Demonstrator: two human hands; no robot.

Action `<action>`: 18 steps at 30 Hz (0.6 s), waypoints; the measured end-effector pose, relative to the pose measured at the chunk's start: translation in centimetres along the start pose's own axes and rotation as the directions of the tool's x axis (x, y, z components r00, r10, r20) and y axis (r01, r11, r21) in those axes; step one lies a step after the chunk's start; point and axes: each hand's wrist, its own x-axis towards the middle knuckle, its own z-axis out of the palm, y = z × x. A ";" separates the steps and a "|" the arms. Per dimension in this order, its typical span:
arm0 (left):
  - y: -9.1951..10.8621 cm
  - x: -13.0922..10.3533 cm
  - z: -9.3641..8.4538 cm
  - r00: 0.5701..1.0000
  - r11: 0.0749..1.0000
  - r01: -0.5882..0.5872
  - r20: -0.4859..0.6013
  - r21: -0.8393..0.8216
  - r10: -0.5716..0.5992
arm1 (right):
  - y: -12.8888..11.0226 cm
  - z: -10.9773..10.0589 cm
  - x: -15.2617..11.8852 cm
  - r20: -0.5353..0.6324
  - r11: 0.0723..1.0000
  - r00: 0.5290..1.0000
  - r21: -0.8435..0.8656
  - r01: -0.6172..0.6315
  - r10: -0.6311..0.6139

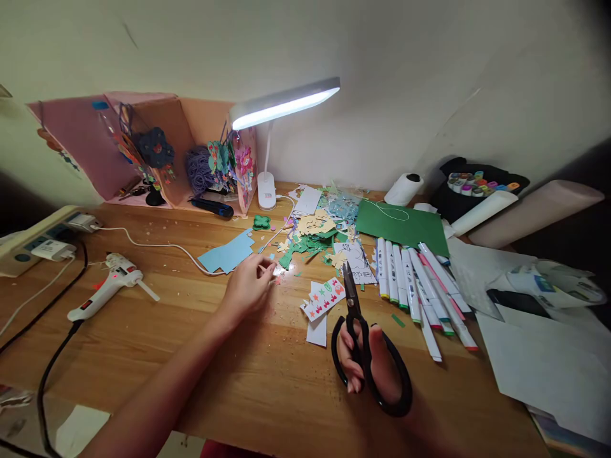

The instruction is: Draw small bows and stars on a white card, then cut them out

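Note:
My right hand point(380, 356) holds black-handled scissors point(352, 298), fingers and thumb through the loops. The blades point away from me and look nearly together. Over the wood, my left hand point(249, 285) has its fingertips pinched; whatever they hold, if anything, is too small to make out. Just beyond that hand lies a blue paper piece point(229, 253). A white strip printed with small coloured shapes point(326, 299) rests on plain white paper point(317, 331), left of the scissors. Green and cream paper scraps point(312, 235) are heaped between the hands, farther back.
A lit lamp point(266, 191) stands behind, beside a pink box point(191, 127) of craft pieces. At left are a glue gun point(107, 286) and a power strip point(38, 238). Several markers point(405, 280), green card point(401, 222) and a thread spool point(404, 189) occupy the right side.

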 end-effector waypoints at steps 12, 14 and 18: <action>2.5 -2.7 4.7 0.970 0.980 -0.101 0.204 -0.169 0.135 | -0.4 0.4 -0.2 0.022 1.000 1.000 0.013 0.002 -0.002; 2.2 -2.5 4.7 0.969 0.970 -0.067 0.218 -0.233 0.120 | -0.2 0.2 -0.2 0.031 1.000 0.999 0.016 -0.016 0.015; 2.1 -2.2 4.4 0.965 0.911 0.046 0.253 -0.409 0.064 | 0.5 -0.1 -0.1 0.034 1.000 0.999 0.020 -0.009 0.008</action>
